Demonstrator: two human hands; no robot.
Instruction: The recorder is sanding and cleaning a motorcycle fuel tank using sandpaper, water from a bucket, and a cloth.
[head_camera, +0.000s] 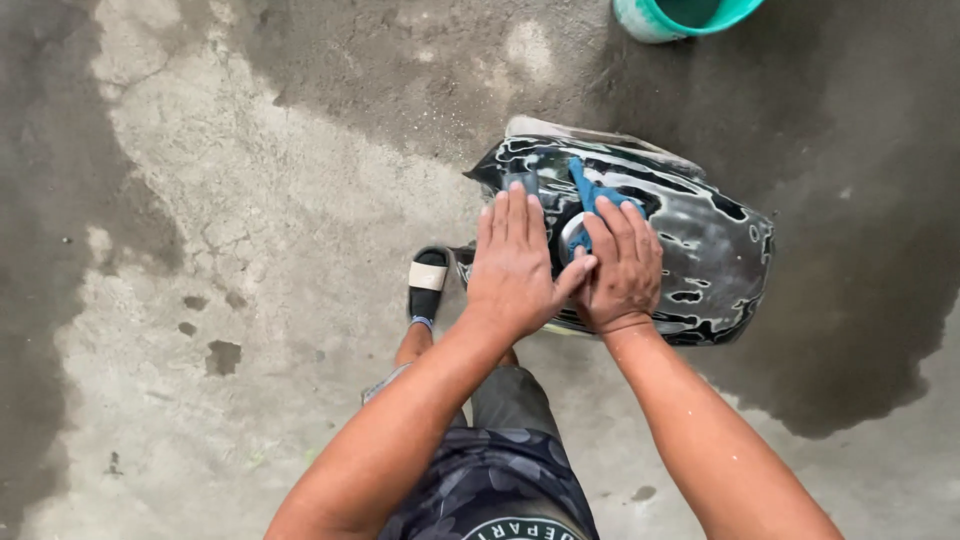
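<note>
Leftmost, a black-and-white sandal (428, 283) stands on the wet concrete floor (250, 250). Next, the left hand (515, 265) lies flat, fingers extended, on a glossy black soapy panel (700, 250). Just right, the right hand (622, 268) presses a blue cloth (592, 192) against it. Far right sits a teal bucket (680, 15).

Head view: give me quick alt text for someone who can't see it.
Both hands press on a soapy black glossy panel on wet concrete floor: left hand flat, right hand on a blue cloth. A sandalled foot is beside it, a teal bucket beyond.
</note>
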